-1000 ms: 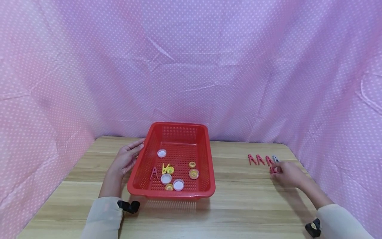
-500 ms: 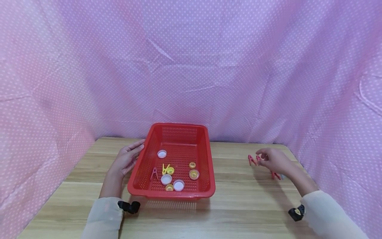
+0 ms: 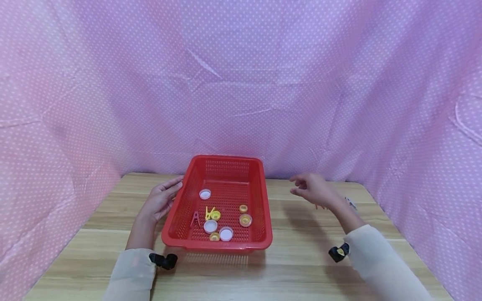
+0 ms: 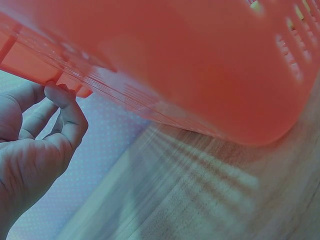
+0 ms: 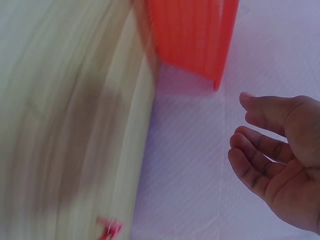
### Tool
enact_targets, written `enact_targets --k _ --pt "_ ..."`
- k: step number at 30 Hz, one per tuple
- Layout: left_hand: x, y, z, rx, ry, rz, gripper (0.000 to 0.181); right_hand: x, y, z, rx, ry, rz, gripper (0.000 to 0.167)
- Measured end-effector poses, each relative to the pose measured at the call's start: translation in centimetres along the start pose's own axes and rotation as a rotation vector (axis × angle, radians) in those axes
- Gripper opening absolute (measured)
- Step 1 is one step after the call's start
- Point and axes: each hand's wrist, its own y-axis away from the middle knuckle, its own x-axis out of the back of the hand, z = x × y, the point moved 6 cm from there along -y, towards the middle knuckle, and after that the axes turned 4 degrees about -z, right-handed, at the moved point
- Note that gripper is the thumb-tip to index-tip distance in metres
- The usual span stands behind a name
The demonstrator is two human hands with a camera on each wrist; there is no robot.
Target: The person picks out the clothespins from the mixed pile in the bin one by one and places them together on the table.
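My left hand (image 3: 156, 202) grips the left rim of a red plastic basket (image 3: 241, 245); in the left wrist view its thumb and fingers (image 4: 67, 107) pinch the edge. Inside the basket lie a pink clothespin (image 3: 195, 218), a yellow clothespin (image 3: 208, 213), and several white and yellow round caps (image 3: 226, 233). To the right of the basket, my right hand (image 3: 311, 190) hangs above the table with fingers loosely bent and nothing held, as the right wrist view confirms. Pink clothespins (image 3: 318, 206) on the table are partly hidden behind that forearm; a bluish clothespin (image 3: 351, 203) shows beyond it.
Beneath everything is a wooden table (image 3: 290, 267). A pink dotted cloth (image 3: 241, 92) hangs along its back and sides. Black wrist cameras (image 3: 165, 261) sit at both sleeves.
My right hand has moved left from the clothespins on the right, passing over their row, and now hovers nearer the basket. My left hand and the basket have stayed put.
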Motion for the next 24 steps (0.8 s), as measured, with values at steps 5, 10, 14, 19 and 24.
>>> enact_targets --k 5,10,14,19,24 --pt "0.0 0.0 -0.1 0.013 -0.011 0.004 0.05 -1.0 -1.9 -2.6 0.069 -0.03 0.017 0.024" --pt "0.0 -0.1 0.0 0.015 -0.003 0.001 0.053 -2.0 -3.6 -5.0 0.108 -0.088 -0.002 0.017" --pt "-0.1 -0.1 0.1 0.015 0.002 -0.002 0.053 -2.9 -4.7 -6.8 0.129 -0.098 -0.035 0.024" --pt "-0.1 -0.1 0.1 0.02 -0.011 0.004 0.053 -4.6 -6.0 -8.7 0.139 -0.021 -0.099 0.028" --pt "0.1 0.0 0.1 0.021 -0.018 0.013 0.053 -6.4 -7.3 -10.3 0.162 0.051 -0.172 0.029"
